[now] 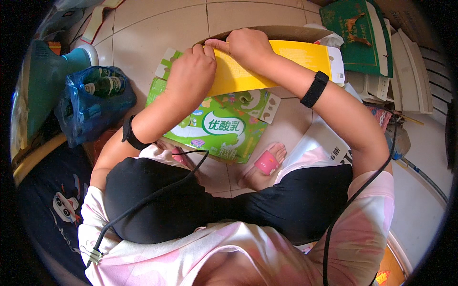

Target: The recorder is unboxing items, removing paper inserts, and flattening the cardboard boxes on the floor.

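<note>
My left hand [191, 73] grips the left end of a yellow cardboard carton panel [297, 59], with its fingers curled over the upper corner. Close by, my right hand [250, 46] holds the panel's top edge, its thumb pointing left along the rim. Brown, unprinted cardboard [286, 32] shows behind the yellow panel; whether it is the same carton is hard to tell. Below, a flattened green printed drink carton [250, 143] lies on the tiled floor between my feet, its upper part covered by the yellow panel and my left hand. My fingertips are partly hidden.
On the left a blue plastic bag [96, 107] holds green bottles, beside a teal plastic object [44, 82]. A green box [357, 39] and pale panels [411, 71] stand at the upper right. A black cable [161, 186] crosses my lap.
</note>
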### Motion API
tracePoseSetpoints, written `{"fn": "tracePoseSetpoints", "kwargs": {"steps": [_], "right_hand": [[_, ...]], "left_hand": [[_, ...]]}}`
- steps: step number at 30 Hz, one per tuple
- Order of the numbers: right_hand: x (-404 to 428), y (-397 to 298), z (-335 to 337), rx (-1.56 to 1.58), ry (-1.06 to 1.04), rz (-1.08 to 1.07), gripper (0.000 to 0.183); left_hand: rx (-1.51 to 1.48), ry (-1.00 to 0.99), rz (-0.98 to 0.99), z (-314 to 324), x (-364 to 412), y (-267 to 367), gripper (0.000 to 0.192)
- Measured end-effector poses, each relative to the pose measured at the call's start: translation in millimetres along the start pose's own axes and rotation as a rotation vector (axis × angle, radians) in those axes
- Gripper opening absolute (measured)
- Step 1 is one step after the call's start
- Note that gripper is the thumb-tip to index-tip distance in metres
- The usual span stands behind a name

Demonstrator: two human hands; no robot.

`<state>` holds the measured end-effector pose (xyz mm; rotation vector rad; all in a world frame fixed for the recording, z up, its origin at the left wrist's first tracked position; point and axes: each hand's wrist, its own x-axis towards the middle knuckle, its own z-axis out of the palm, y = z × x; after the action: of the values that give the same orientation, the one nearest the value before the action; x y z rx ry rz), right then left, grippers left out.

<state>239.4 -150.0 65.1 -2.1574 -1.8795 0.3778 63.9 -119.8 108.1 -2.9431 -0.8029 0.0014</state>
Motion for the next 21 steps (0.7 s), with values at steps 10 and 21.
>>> {"fn": "tracePoseSetpoints", "kwargs": {"steps": [10, 21], "right_hand": [[2, 4, 6, 0.007, 0.041, -0.027, 0.079], [7, -4, 7, -0.014, 0.085, -0.039, 0.078]], "left_hand": [[-0.387, -0.026, 0.047, 14, -7, -15, 0.019], [-0.428, -0.080, 0.016, 2, 2, -28, 0.012]]}}
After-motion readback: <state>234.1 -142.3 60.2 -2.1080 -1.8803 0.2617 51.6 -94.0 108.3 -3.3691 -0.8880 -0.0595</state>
